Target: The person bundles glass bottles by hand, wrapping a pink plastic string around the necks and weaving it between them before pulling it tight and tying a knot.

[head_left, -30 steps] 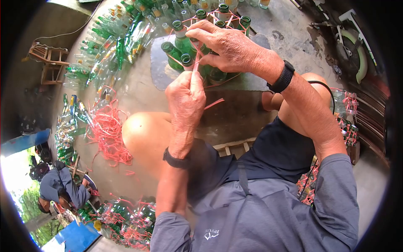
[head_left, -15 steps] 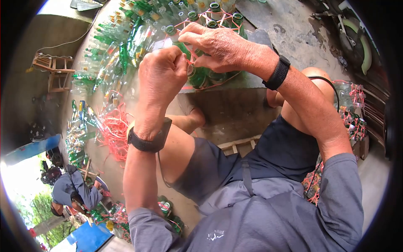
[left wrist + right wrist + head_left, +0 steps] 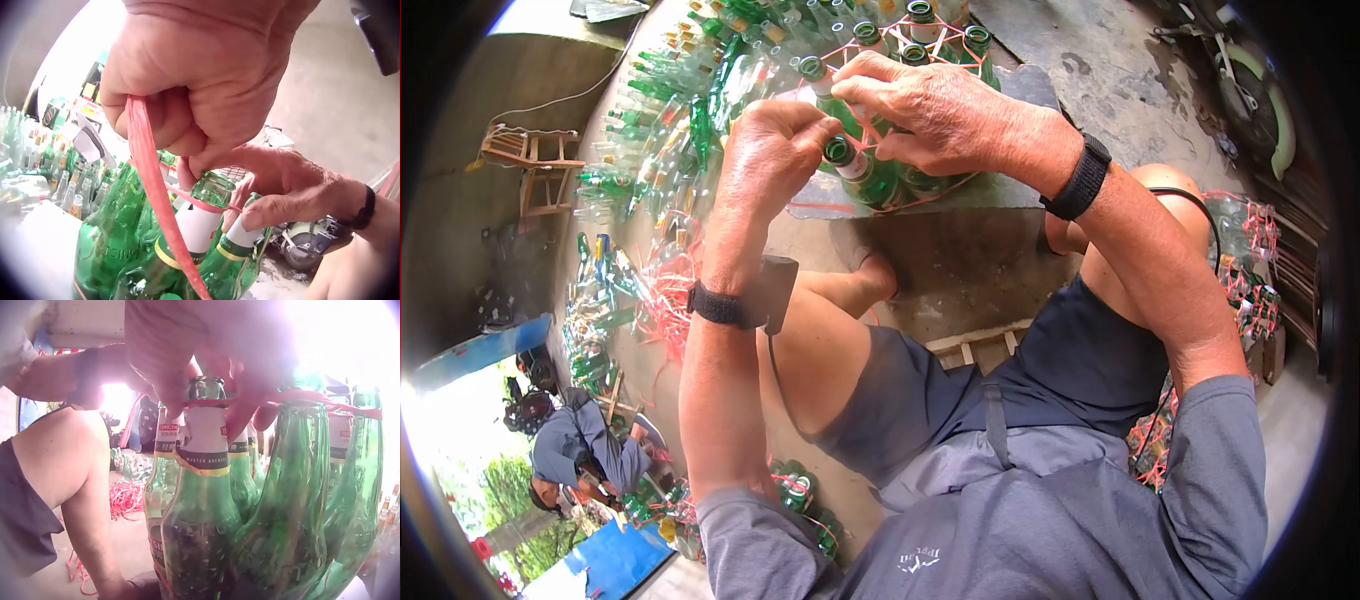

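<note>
A bundle of green glass bottles [image 3: 206,512] stands upright, with pink plastic strap [image 3: 159,187] laced around the necks. My left hand [image 3: 768,150] is curled at the bundle's left side and grips the strap, which hangs down from its fingers in the left wrist view. Over the near bottle necks, my right hand [image 3: 960,118] bends its fingers and pinches the strap beside a neck; its thumb [image 3: 265,212] presses by a white-labelled neck. The right hand's fingertips are partly hidden in the head view.
The bundle stands on a grey board [image 3: 1025,195]. Loose bottles [image 3: 670,110] crowd the floor at the far left, near a tangled pile of pink strap [image 3: 668,300]. Another person [image 3: 585,445] bends over at lower left. Strapped bundles [image 3: 1248,235] stand at the right.
My left hand has moved left and away from the bottle necks, drawing the strap with it, then slightly further up. The right hand stays over the necks.
</note>
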{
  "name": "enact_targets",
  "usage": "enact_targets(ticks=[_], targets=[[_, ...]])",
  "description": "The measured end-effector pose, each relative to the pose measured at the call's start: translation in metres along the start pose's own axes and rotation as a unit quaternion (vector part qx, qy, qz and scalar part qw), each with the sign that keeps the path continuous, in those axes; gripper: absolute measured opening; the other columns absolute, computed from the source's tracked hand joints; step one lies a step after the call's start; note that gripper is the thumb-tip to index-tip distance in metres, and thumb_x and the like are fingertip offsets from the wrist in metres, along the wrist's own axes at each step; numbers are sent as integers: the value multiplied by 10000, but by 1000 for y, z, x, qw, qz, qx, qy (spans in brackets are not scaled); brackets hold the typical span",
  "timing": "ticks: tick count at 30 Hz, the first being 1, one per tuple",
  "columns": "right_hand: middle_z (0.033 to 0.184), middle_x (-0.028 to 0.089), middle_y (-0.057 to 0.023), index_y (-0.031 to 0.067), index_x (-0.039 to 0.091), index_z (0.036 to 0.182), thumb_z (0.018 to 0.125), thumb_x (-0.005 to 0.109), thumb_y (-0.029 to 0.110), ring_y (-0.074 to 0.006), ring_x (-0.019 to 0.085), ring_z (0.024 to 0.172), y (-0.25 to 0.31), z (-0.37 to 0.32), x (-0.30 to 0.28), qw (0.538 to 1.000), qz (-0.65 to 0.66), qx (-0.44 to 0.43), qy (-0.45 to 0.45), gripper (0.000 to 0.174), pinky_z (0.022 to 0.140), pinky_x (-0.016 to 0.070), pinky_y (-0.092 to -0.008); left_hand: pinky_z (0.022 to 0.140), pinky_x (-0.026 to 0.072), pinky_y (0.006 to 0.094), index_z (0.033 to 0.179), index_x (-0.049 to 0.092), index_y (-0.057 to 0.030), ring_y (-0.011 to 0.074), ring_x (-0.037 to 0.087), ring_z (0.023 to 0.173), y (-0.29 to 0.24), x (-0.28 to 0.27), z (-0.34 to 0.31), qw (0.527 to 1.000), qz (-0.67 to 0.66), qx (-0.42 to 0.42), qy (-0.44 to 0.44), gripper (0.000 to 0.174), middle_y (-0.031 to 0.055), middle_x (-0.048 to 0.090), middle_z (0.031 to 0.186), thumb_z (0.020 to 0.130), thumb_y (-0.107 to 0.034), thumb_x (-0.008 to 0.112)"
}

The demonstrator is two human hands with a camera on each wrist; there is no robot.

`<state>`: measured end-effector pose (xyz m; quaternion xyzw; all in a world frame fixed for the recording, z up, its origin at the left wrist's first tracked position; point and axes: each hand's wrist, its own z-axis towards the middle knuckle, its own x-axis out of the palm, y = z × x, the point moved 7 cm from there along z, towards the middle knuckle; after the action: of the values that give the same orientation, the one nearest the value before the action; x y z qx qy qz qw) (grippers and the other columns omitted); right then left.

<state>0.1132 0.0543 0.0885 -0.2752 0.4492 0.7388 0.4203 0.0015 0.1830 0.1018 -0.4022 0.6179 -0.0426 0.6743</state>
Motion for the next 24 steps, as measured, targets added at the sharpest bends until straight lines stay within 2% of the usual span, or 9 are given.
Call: enact_targets(ticks=[3, 5, 7, 9, 12, 14, 19, 21, 24], targets=[[1431, 586, -125, 83, 545, 1370, 844, 788, 119, -373, 718, 1082, 3, 0, -1, 1000, -7, -10, -6, 580, 798, 637, -439, 606, 451, 284, 1007, 812, 38, 44, 531, 679, 7, 1, -2, 1000, -12, 7, -4, 214, -28, 666, 717, 1032, -163, 743], [1321, 638, -117, 73, 619, 1240, 935, 758, 254, -358, 731, 1092, 5, 0, -4, 1000, -3, 16, 0, 382, 859, 628, -476, 606, 454, 284, 1012, 813, 39, 44, 535, 682, 10, 3, -6, 1000, -4, 17, -19, 213, -28, 674, 725, 1034, -160, 741], [1334, 638, -116, 73, 620, 1239, 932, 761, 258, -356, 735, 1088, 5, -1, -3, 1000, -3, 11, -6, 385, 856, 631, -473, 606, 458, 285, 1017, 813, 40, 44, 539, 686, 13, 6, -11, 999, 3, 27, -35, 212, -28, 682, 732, 1036, -157, 738], [1348, 639, -115, 73, 621, 1237, 930, 763, 262, -355, 739, 1083, 5, -2, -5, 1000, -5, 6, -14, 388, 853, 633, -471, 594, 456, 285, 1023, 810, 45, 43, 538, 675, 19, 10, -15, 998, -34, 3, -43, 206, -12, 681, 720, 1034, -147, 737], [1368, 642, -129, 56, 622, 1229, 936, 752, 250, -356, 748, 1072, 7, -2, -6, 1000, -19, -3, -23, 375, 831, 639, -463, 571, 438, 287, 1007, 805, 44, 43, 519, 648, 18, 11, -20, 997, -43, -6, -58, 197, -9, 638, 678, 1035, -138, 732], [1470, 576, -138, 48, 546, 1381, 830, 788, 84, -353, 735, 1072, 5, -3, -2, 999, -34, 10, 9, 603, 818, 639, -428, 563, 425, 291, 995, 803, 37, 42, 506, 643, 14, 11, -23, 997, -37, -14, -63, 195, -21, 619, 676, 1039, -136, 725], [1473, 580, -153, 37, 556, 1367, 830, 782, 69, -362, 742, 1049, 7, -3, -4, 999, -40, -1, -13, 583, 815, 636, -429, 567, 407, 266, 1026, 803, 39, 21, 492, 657, 18, 18, -34, 991, -60, 3, -119, 185, -55, 606, 694, 1056, -113, 702], [1361, 652, -194, -19, 611, 1164, 969, 682, 147, -396, 752, 1000, 10, -1, -11, 1000, -4, -9, -11, 266, 793, 631, -479, 573, 409, 260, 1029, 801, 39, 21, 491, 660, 19, 22, -38, 990, -63, -14, -126, 187, -51, 615, 700, 1062, -110, 693], [1356, 650, -198, -18, 610, 1113, 958, 682, 130, -408, 748, 978, 8, 3, -14, 1000, -6, -24, -2, 226, 781, 622, -492, 588, 433, 270, 1024, 797, 36, 25, 515, 676, 16, 24, -42, 983, -80, -17, -167, 167, -29, 638, 700, 1053, -88, 688]])
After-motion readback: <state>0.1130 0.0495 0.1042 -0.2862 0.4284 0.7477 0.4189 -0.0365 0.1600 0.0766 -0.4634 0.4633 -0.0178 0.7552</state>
